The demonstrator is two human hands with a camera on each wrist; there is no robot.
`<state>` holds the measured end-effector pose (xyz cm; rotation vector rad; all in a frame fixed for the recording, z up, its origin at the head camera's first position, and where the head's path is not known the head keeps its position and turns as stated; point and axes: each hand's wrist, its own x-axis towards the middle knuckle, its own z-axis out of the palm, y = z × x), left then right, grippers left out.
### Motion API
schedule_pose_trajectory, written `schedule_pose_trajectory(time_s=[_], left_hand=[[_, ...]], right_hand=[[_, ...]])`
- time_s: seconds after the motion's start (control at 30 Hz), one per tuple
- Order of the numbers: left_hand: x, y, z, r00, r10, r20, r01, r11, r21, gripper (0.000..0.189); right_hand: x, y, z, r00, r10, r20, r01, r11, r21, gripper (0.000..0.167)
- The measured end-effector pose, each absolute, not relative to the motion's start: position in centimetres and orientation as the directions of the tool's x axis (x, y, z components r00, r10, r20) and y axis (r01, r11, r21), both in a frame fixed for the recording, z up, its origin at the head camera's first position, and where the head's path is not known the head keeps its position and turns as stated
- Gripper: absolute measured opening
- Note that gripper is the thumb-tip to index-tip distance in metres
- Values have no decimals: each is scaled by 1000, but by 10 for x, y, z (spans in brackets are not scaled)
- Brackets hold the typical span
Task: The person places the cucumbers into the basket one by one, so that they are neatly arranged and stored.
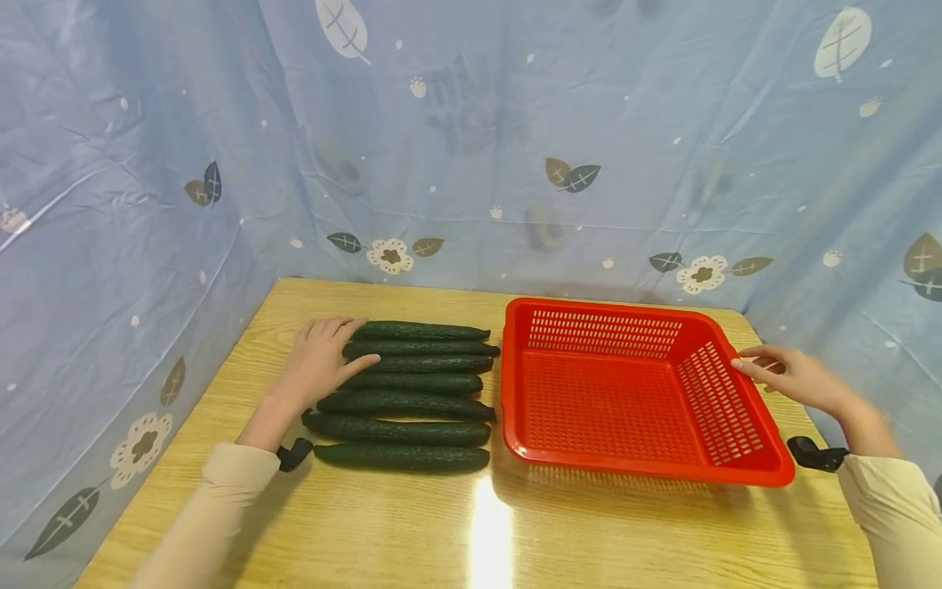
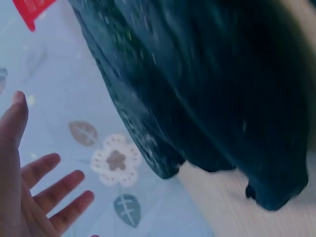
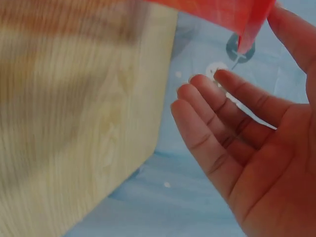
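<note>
Several dark green cucumbers (image 1: 401,456) lie side by side in a column on the table, roughly parallel. At the left ends of the farther ones is my left hand (image 1: 318,360), thumb stretched across above them and fingers spread. The left wrist view shows the cucumber ends (image 2: 217,123) close up, with the left fingers (image 2: 59,190) apart from them. To the right stands a red plastic basket (image 1: 611,466) with slotted walls. At its right rim is my right hand (image 1: 798,378), thumb tip at the rim; its loosely bent fingers (image 3: 212,118) hang outside, below the rim.
The wooden table (image 1: 383,532) carries both basket and cucumbers. A blue patterned curtain (image 1: 471,164) hangs behind it and along both sides. The basket's left wall stands close to the cucumbers' right ends.
</note>
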<state>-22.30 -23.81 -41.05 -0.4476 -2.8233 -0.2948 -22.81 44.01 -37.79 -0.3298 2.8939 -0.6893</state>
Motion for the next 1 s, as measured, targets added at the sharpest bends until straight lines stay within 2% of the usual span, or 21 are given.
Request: schedule_pose_trajectory(time_s=[0.27,0.53,0.73,1.0], left_hand=[[-195,-222,-418,-947,249,205,293,929,226,78],[-167,-207,-432,-941,266,211,309,927,213,76],[-146,-192,-440,-943,259,207,305,922,239,72],[-127,-179,-446,-940,271,206,311,930,195,67]], right_hand=[[-217,438,-387,-945,-293,-145,-169,817,-551,52],[-213,435,-389,-933,-308,-185,-119,751,-650,55],[-211,438,-395,-920,-351,-177,-124,687,-716,50],[-210,441,-404,-920,-358,-160,-90,589,-803,45]])
